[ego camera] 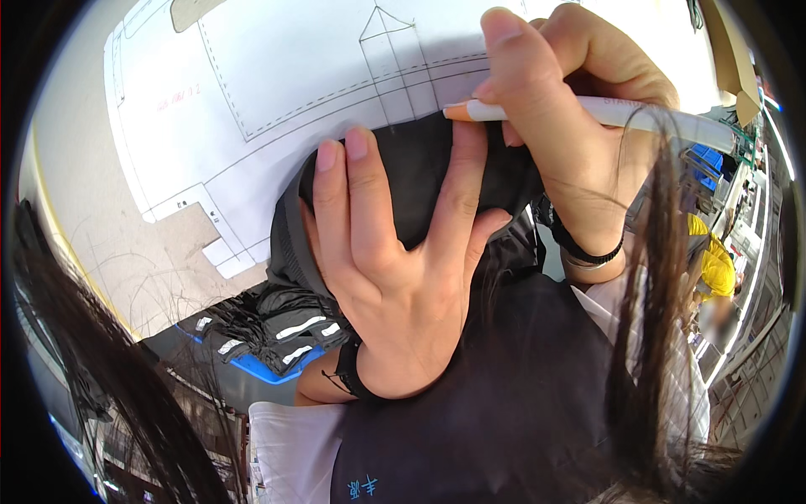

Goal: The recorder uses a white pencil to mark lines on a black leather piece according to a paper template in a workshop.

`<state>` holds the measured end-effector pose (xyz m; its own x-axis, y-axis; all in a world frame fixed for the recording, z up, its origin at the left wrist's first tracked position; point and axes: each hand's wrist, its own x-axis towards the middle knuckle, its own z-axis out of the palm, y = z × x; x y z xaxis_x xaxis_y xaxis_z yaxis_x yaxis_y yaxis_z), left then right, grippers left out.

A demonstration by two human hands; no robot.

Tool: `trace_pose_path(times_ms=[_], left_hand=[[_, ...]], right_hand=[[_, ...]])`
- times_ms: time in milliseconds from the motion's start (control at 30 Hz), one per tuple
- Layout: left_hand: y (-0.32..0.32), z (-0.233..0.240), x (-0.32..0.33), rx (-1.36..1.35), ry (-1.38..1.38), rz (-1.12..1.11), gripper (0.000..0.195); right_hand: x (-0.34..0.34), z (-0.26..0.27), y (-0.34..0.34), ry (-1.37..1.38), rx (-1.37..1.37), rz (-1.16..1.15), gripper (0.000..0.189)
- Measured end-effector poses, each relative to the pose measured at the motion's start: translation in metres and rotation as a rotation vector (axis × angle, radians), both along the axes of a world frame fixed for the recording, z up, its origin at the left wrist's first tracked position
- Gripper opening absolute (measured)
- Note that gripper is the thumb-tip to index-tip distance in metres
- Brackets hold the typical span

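My left hand [397, 271] lies palm down on a piece of black fabric [412, 170], its fingers spread and pressing it against the work surface. The fabric's upper edge overlaps a white paper pattern [302, 88] drawn with solid and dashed lines. In my right hand [554, 107] is a white marking pen [630, 116] with an orange tip and printed writing. Its tip is at the fabric's upper edge, beside my left index fingertip and near a drawn line. The fabric's lower part hangs towards me, partly hidden under my left hand.
A blue bin [264, 372] below the table edge holds several black fabric pieces with white strips. Brown cardboard [730, 57] stands at the upper right. A person in yellow [715, 264] is farther off at the right. Loose hair hangs across both sides of the view.
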<state>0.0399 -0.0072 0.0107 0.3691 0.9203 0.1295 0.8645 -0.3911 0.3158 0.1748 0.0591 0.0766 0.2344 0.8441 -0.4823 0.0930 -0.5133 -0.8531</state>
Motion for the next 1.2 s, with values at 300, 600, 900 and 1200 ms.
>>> trace_pose_path(times_ms=[300,600,900,1200], left_hand=[[-0.003,-0.003,-0.004,0.003,-0.046,0.048,0.05],[0.0,-0.005,-0.009,0.027,-0.101,0.032,0.046],[0.0,-0.006,-0.003,0.094,0.008,0.065,0.043],[0.011,0.015,-0.001,-0.037,0.191,-0.025,0.041]], right_hand=[[-0.014,-0.005,0.0,-0.03,0.035,-0.076,0.026],[-0.019,-0.011,0.002,-0.048,0.07,-0.147,0.027],[-0.02,-0.013,-0.004,-0.067,0.11,-0.218,0.027],[-0.003,-0.054,-0.012,-0.029,0.313,-0.221,0.03]])
